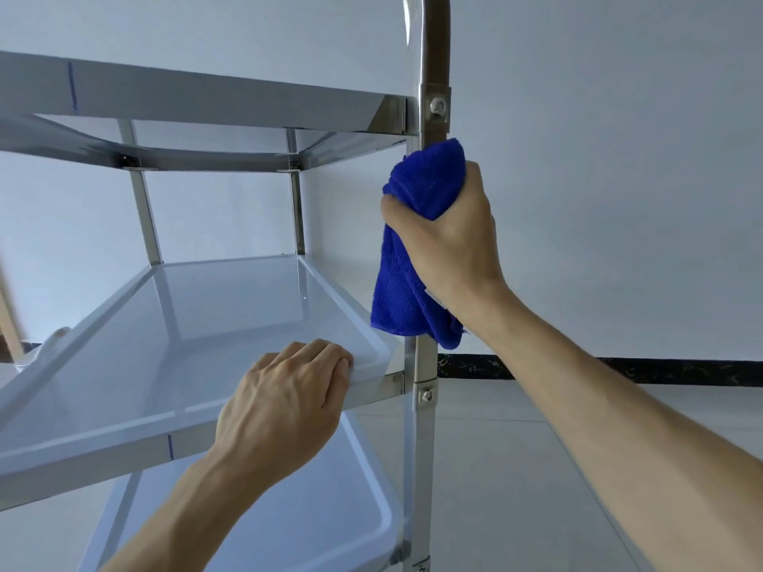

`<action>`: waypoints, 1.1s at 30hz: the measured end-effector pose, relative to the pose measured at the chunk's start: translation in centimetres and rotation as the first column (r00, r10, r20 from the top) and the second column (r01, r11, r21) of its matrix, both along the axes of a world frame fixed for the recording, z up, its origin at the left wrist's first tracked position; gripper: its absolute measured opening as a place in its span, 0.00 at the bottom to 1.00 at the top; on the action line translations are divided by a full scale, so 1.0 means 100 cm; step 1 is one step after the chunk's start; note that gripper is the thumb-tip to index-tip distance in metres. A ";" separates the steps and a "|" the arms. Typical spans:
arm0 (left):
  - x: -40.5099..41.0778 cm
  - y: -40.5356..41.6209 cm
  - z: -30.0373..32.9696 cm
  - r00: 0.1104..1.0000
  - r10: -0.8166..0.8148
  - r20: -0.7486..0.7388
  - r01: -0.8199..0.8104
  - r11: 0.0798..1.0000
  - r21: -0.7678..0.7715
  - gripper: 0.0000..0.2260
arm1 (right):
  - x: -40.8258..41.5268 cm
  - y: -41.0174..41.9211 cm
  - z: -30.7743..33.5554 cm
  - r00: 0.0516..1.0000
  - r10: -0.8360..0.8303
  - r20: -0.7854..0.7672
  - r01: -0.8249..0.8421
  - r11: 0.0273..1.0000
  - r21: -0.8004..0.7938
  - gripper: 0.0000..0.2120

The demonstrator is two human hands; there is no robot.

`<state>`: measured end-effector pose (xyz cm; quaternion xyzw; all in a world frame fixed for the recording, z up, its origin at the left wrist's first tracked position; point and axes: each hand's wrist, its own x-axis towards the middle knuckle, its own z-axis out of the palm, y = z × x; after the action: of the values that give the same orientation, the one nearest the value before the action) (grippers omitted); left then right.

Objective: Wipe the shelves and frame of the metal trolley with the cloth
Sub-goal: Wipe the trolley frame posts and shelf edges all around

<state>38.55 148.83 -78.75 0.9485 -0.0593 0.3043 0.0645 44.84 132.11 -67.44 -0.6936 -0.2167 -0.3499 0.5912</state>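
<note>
Soft even daylight filling the scene, shelves point(198, 332) reflecting pale glare, wide-angle distortion bending edges, left border blurring, shadows staying faint

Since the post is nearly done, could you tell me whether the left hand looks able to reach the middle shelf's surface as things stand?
Probably yes. The left hand already grips the front rim of the middle shelf, and nothing lies on it. The cloth, though, is in the right hand.
</note>
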 end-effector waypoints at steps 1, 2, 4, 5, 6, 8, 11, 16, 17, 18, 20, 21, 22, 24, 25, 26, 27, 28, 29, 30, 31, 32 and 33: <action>-0.001 0.001 0.000 1.000 0.006 0.006 -0.006 1.000 0.008 0.14 | 0.000 0.000 -0.004 1.000 0.013 -0.004 -0.013 1.000 -0.003 0.19; -0.002 0.003 0.000 1.000 0.009 0.011 -0.009 1.000 0.013 0.15 | -0.001 0.001 -0.009 1.000 0.023 -0.006 -0.023 1.000 -0.009 0.19; -0.005 0.008 0.001 1.000 0.007 0.021 -0.007 1.000 0.014 0.16 | -0.003 0.002 -0.016 0.998 0.058 0.016 -0.057 0.998 -0.026 0.19; -0.007 0.012 0.002 1.000 0.007 0.025 -0.007 1.000 0.012 0.17 | -0.004 0.004 -0.019 0.996 0.086 0.038 -0.084 0.996 -0.036 0.20; -0.008 0.017 0.002 1.000 0.008 0.026 -0.008 1.000 0.010 0.17 | -0.006 0.005 -0.022 0.991 0.118 0.056 -0.115 0.992 -0.055 0.20; -0.012 0.030 0.004 1.000 0.009 0.015 -0.009 1.000 0.009 0.17 | -0.012 0.008 -0.035 0.979 0.195 0.054 -0.186 0.974 -0.131 0.22; -0.018 0.053 0.004 1.000 0.001 -0.020 -0.001 1.000 -0.007 0.15 | -0.019 0.009 -0.071 0.928 0.364 -0.077 -0.372 0.900 -0.228 0.22; -0.029 0.096 0.006 0.998 0.017 -0.058 -0.022 0.996 -0.087 0.11 | -0.016 0.003 -0.108 0.859 0.456 -0.231 -0.497 0.852 -0.166 0.20; -0.031 0.102 0.008 0.999 0.006 -0.049 -0.012 0.992 -0.127 0.10 | -0.015 0.004 -0.110 0.864 0.444 -0.238 -0.485 0.861 -0.154 0.22; -0.034 0.104 0.010 1.000 -0.018 -0.017 0.015 0.983 -0.185 0.10 | -0.013 0.006 -0.111 0.869 0.431 -0.244 -0.473 0.868 -0.149 0.23; -0.039 0.105 0.019 0.990 -0.082 0.113 0.117 0.929 -0.352 0.09 | -0.007 0.011 -0.114 0.876 0.407 -0.258 -0.452 0.880 -0.144 0.24; -0.041 0.102 0.026 0.976 -0.119 0.180 0.190 0.868 -0.458 0.09 | -0.003 0.015 -0.116 0.877 0.397 -0.270 -0.443 0.887 -0.134 0.24; -0.044 0.097 0.034 0.958 -0.166 0.232 0.272 0.775 -0.570 0.11 | 0.001 0.018 -0.118 0.879 0.385 -0.283 -0.431 0.894 -0.124 0.23; -0.050 0.080 0.050 0.915 -0.277 0.293 0.400 0.524 -0.752 0.18 | 0.009 0.027 -0.124 0.887 0.348 -0.304 -0.397 0.911 -0.115 0.21; -0.052 0.072 0.057 0.897 -0.316 0.309 0.424 0.416 -0.805 0.22 | 0.014 0.031 -0.127 0.890 0.331 -0.313 -0.381 0.918 -0.111 0.20; -0.053 0.064 0.063 0.888 -0.331 0.318 0.429 0.350 -0.833 0.23 | 0.018 0.035 -0.131 0.891 0.320 -0.323 -0.369 0.924 -0.104 0.19; -0.054 0.058 0.067 0.889 -0.324 0.322 0.424 0.320 -0.847 0.24 | 0.021 0.039 -0.134 0.888 0.313 -0.335 -0.362 0.927 -0.094 0.18; -0.055 0.055 0.070 0.896 -0.303 0.323 0.414 0.310 -0.856 0.24 | 0.024 0.043 -0.137 0.885 0.310 -0.348 -0.358 0.930 -0.083 0.18; -0.056 0.053 0.072 0.904 -0.276 0.327 0.406 0.315 -0.858 0.23 | 0.027 0.047 -0.140 0.881 0.307 -0.359 -0.355 0.932 -0.075 0.18; -0.057 0.054 0.072 0.909 -0.251 0.333 0.403 0.326 -0.855 0.22 | 0.029 0.052 -0.142 0.878 0.307 -0.367 -0.355 0.932 -0.070 0.18; -0.058 0.057 0.072 0.912 -0.231 0.340 0.403 0.335 -0.852 0.21 | 0.030 0.057 -0.144 0.876 0.308 -0.371 -0.356 0.932 -0.066 0.18; -0.060 0.059 0.071 0.912 -0.215 0.350 0.406 0.341 -0.848 0.20 | 0.031 0.062 -0.145 0.873 0.311 -0.375 -0.359 0.931 -0.064 0.18; -0.063 0.063 0.071 0.911 -0.200 0.361 0.410 0.349 -0.842 0.19 | 0.031 0.068 -0.146 0.870 0.316 -0.378 -0.364 0.929 -0.063 0.18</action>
<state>32.25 155.12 -71.62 0.6981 -0.0682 0.3606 0.6148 47.98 138.86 -82.05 -0.7345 -0.2459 -0.0917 0.6258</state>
